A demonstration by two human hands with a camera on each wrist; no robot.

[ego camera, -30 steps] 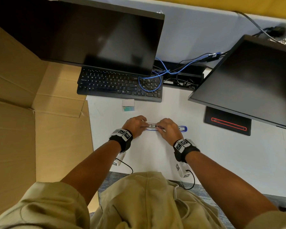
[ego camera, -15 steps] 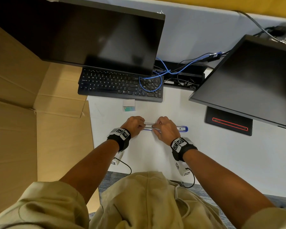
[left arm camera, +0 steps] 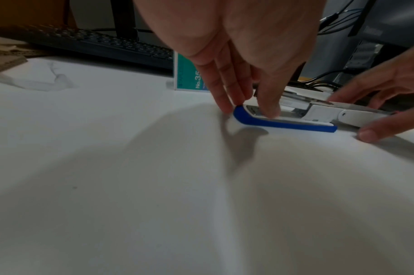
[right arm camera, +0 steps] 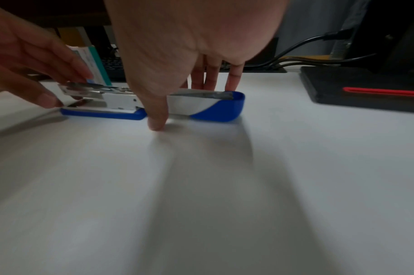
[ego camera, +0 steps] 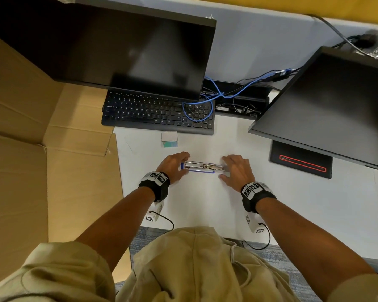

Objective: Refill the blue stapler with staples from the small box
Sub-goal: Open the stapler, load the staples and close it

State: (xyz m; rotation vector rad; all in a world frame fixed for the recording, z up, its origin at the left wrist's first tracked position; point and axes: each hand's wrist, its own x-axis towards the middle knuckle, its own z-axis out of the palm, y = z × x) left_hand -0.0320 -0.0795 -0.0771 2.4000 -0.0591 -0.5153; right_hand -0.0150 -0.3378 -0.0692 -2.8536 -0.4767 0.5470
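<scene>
The blue and white stapler lies folded out flat on the white desk, its metal staple channel facing up. My left hand pinches the blue base end, thumb on top and fingers behind. My right hand arches over the blue-tipped lid: its thumb tip rests on the desk in front and straight fingers stand behind. The small staple box stands beyond the left hand, near the keyboard; it also shows as a teal box in the left wrist view.
A black keyboard and a monitor stand behind the box. A second monitor and its black base sit to the right. Flattened cardboard covers the left. Blue and black cables lie at the back.
My right hand has slid from the stapler's middle to its right end, now covering the blue tip. The metal channel lies exposed between my hands. The left hand still holds the left end.
</scene>
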